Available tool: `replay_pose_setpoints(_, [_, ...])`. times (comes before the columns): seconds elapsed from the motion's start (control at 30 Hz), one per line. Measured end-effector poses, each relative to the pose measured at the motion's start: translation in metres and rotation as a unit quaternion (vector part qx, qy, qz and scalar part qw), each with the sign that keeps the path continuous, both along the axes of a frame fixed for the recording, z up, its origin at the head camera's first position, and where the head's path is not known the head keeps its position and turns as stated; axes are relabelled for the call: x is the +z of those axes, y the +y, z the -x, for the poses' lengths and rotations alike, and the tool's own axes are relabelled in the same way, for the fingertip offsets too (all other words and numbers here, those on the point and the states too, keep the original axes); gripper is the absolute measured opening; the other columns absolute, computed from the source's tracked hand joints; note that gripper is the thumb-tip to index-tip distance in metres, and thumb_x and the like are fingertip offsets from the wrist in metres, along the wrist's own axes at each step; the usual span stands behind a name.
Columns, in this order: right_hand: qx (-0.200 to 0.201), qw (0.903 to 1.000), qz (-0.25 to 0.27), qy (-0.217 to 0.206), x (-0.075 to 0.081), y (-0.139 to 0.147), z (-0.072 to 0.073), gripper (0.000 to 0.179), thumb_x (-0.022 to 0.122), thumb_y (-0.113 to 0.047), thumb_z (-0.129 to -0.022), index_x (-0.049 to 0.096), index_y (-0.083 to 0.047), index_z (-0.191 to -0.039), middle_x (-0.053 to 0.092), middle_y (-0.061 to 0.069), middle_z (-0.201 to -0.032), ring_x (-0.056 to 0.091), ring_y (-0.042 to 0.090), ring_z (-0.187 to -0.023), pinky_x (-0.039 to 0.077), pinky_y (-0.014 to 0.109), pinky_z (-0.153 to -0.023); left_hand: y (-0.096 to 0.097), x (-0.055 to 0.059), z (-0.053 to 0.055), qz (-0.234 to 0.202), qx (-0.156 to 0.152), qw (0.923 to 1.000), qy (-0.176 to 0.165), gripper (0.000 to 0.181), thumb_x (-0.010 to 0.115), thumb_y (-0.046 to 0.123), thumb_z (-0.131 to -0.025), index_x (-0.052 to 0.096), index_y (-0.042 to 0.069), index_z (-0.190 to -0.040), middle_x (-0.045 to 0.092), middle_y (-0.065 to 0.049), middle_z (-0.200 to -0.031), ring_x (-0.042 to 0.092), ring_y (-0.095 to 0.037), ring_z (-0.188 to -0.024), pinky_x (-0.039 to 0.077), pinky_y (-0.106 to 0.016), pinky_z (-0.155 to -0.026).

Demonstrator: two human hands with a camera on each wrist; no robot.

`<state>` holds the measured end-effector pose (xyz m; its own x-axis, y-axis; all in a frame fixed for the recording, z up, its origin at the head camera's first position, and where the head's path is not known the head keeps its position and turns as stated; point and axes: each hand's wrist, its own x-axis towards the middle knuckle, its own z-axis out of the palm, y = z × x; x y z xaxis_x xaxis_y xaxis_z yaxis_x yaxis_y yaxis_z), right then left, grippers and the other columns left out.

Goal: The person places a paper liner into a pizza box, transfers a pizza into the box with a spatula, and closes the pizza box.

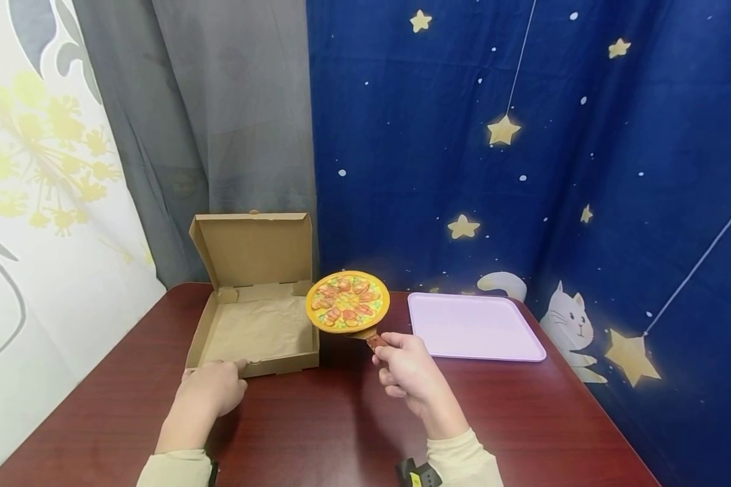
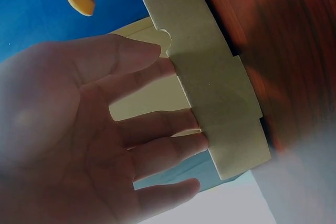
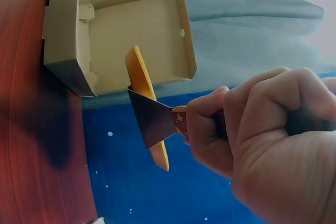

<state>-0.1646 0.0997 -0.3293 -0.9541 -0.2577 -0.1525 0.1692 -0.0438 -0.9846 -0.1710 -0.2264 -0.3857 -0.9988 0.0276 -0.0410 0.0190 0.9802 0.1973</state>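
Note:
My right hand (image 1: 405,368) grips the brown handle of a spatula (image 3: 149,119) with a flat metal blade. On that blade, held above the table, lies a round toy pizza (image 1: 347,302) with an orange crust and reddish toppings. The pizza is just right of an open cardboard pizza box (image 1: 286,365), whose lid stands up at the back. With fingers nearly straight, my left hand (image 1: 213,389) touches the front wall of the box; in the left wrist view the fingertips (image 2: 197,141) meet its top edge. Brown paper (image 1: 252,328) lines the bottom of the box.
A pale purple tray (image 1: 475,326) lies on the right of the dark red wooden table (image 1: 317,426). Behind the table hang a grey curtain (image 1: 256,101) and a blue curtain (image 1: 402,149) with stars. The raised box lid (image 1: 256,250) stands near the grey one.

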Motion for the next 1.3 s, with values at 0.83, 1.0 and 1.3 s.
replay_pose_setpoints(0.83, [0.062, 0.9977, -0.027, 0.003, 0.011, -0.03, 0.014, 0.033, 0.044, 0.001, -0.104, 0.052, 0.011, -0.135, 0.051, 0.006, -0.087, 0.025, 0.005, -0.05, 0.018, 0.015, -0.043, 0.003, 0.001, -0.002, 0.006, -0.002, 1.0, 0.002, 0.045, 0.063, 0.017, -0.095, 0.069, 0.003, -0.137, 0.067, -0.034, -0.133, 0.066, -0.056, -0.121, 0.047, -0.078, -0.092])
replay_pose_setpoints(1.0, [0.064, 0.9976, -0.022, -0.007, 0.008, -0.039, 0.015, 0.042, 0.044, 0.002, -0.103, 0.046, 0.012, -0.143, 0.051, 0.006, -0.085, 0.025, 0.005, -0.049, 0.017, 0.015, -0.043, 0.003, 0.0, -0.003, 0.003, -0.001, 1.0, 0.0, 0.045, 0.063, 0.016, -0.094, 0.069, 0.003, -0.137, 0.067, -0.034, -0.133, 0.065, -0.056, -0.122, 0.046, -0.079, -0.093])
replay_pose_setpoints(1.3, [0.076, 0.9965, -0.022, -0.027, 0.001, -0.059, 0.022, 0.049, 0.046, 0.005, -0.1, 0.041, 0.012, -0.148, 0.051, 0.007, -0.082, 0.025, 0.005, -0.051, 0.017, 0.015, -0.044, 0.003, 0.0, -0.003, 0.006, 0.001, 1.0, -0.006, 0.046, 0.061, 0.017, -0.095, 0.068, 0.002, -0.138, 0.067, -0.034, -0.135, 0.064, -0.058, -0.124, 0.044, -0.081, -0.096])
